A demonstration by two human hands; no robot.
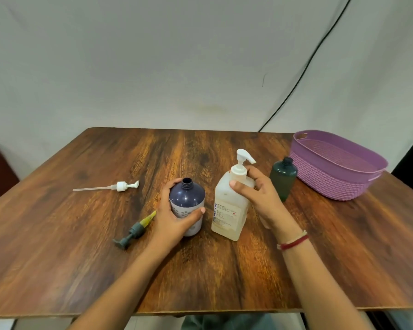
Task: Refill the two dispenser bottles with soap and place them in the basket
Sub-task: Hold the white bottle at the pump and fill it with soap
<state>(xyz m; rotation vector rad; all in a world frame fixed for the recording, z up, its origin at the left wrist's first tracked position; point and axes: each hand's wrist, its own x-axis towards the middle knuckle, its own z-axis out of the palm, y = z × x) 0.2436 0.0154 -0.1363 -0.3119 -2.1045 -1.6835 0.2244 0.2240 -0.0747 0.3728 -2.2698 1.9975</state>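
Your left hand [174, 217] wraps the uncapped purple bottle [187, 203], at whose three o'clock your right hand [256, 197] grips the soap bottle [225, 211] by its pump neck, with the open green bottle [283, 178] and the basket [332, 184] beyond toward two o'clock

A wooden table [224, 270] carries a white pump [121, 186] and a grey pump [134, 232] lying flat at left. An open navy bottle [187, 198], a soap bottle [227, 210] and an open green bottle [283, 177] stand upright, with a purple basket [324, 182] at right.
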